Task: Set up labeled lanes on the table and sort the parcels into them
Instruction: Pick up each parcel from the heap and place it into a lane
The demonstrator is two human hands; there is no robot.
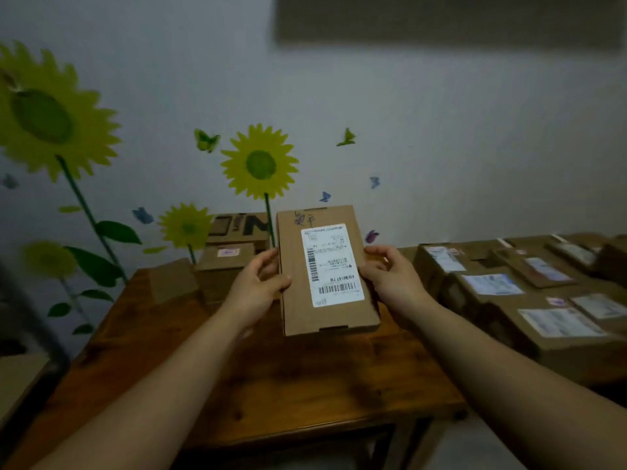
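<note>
Left hand and right hand each pinch a long edge of the flat brown cardboard parcel, raised above the dark wooden table, and its white shipping label sits sideways in dim light, so I'd fear a misread and the wrong lane.
</note>
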